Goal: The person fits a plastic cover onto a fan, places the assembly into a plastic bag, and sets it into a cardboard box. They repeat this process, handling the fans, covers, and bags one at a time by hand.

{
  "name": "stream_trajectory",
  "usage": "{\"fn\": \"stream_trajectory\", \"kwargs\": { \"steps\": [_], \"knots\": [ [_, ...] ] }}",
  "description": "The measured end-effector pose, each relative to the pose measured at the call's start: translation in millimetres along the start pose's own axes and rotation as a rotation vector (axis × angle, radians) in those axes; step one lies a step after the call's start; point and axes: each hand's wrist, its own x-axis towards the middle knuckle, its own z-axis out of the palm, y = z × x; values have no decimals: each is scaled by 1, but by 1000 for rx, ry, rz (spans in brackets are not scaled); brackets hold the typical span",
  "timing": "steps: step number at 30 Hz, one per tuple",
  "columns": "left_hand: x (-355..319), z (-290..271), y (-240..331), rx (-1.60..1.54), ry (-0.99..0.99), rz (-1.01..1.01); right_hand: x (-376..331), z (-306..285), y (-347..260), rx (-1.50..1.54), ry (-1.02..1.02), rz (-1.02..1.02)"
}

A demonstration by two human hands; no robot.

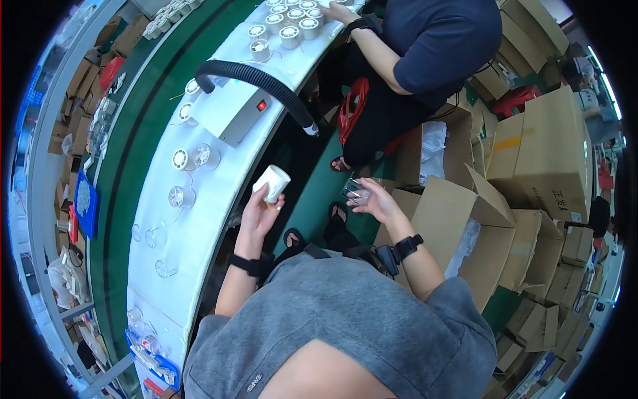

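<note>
Just off the right-hand edge of the long white table (163, 302), the left hand (259, 209) holds a white cylinder (274, 181), its fingers curled round the lower part, the upper end tilted to the right; well apart from it, toward the cardboard boxes, the right hand (376, 201) is half closed, with a clear plastic piece (357, 194) held at the fingers, its exact shape hard to tell; both pieces are off the table, above the floor.

On the table, level with the left hand and farther left, stand round white-and-clear units with thin wires, one unit (181, 196) a little apart from the pair beyond it; nearer the body lie clear cups (166, 268), and at the near end sits a blue tray (174, 380) with small parts in it; beyond the pair, a pale box (232, 114) bears a red switch, with a black hose (269, 83) arching over it; at the far end are many white units (290, 36), with a co-worker's hand (339, 12) beside them; open cardboard boxes (435, 209) stand on the right.
</note>
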Motion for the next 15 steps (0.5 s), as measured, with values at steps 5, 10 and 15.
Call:
{"fn": "stream_trajectory", "kwargs": {
  "steps": [5, 10, 15],
  "knots": [
    [11, 19, -1, 188, -159, -77, -39, 28, -9, -4, -135, -58],
    [1, 46, -3, 476, -25, 60, -64, 95, -16, -361, -98, -305],
    [-8, 49, -1, 633, 64, 165, -56, 130, -4, -928, -52, -660]
  ]
}}
